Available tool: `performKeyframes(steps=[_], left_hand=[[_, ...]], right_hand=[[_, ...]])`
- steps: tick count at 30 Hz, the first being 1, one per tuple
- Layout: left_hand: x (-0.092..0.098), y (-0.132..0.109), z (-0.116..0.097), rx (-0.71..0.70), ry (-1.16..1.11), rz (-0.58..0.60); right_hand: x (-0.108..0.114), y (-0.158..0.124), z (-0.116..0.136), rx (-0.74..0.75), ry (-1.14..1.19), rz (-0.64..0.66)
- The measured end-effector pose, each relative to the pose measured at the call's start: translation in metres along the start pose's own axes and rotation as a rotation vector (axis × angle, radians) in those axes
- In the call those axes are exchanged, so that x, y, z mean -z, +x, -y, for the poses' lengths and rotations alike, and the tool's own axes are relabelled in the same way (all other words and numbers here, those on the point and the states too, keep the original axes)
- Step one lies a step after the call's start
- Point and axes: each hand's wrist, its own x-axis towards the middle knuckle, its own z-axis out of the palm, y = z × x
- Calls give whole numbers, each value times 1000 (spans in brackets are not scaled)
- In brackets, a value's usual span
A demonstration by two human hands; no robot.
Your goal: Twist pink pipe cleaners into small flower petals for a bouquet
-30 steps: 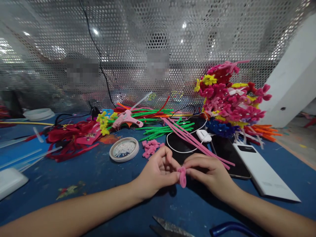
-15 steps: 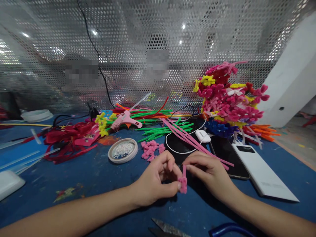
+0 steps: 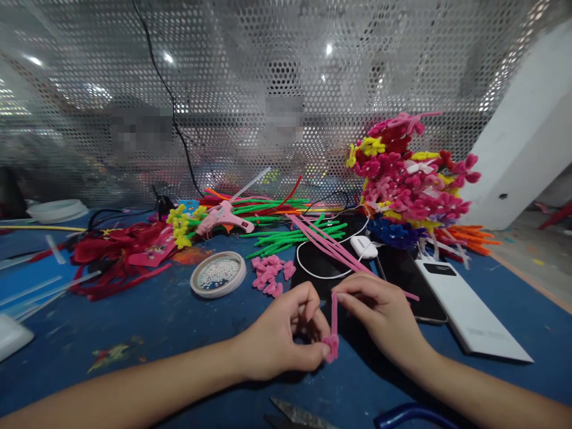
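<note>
Between my two hands is a pink pipe cleaner, its lower end bent into a small looped bundle. My left hand pinches that bundle between thumb and fingers. The fingertips of my right hand grip the straight upper end, which stands nearly upright. Beyond my left hand lies a small heap of folded pink pipe cleaner pieces. Long pink pipe cleaners stretch behind my right hand and are partly hidden by it. Scissors with dark blades lie at the near edge.
A round dish of white beads sits left of the heap. Farther back are a pink glue gun, green pipe cleaners and red ribbons. At right stand a bunch of pipe cleaner flowers, a dark phone and a white power bank.
The looped bundle and my left hand have lowered slightly, and more straight pink pipe cleaner shows between my hands. Both hands keep their pinch. The view has shifted a little.
</note>
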Motion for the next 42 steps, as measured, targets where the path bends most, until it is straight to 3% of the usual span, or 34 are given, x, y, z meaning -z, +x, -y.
performKeyframes(steps=[3,9,15,21,26,29,35,42], left_hand=[[-1,0,-1,37,-14,-3],[-2,-1,-2,120,9,63],[4,1,0,149,-89,64],[5,4,6,194,-109,-78],[3,4,2,217,-120,-102],[3,5,1,210,-125,-106],[7,8,4,167,-150,-188],[6,8,3,158,-168,-208]], right_hand=[[0,-1,1,47,-21,-28],[2,-3,4,356,-67,9],[2,-1,1,293,-86,-41],[2,-2,0,246,-137,-58],[3,-1,2,432,-279,109],[3,0,0,539,-205,197],[3,-2,1,548,-225,81],[4,-5,3,584,-263,12]])
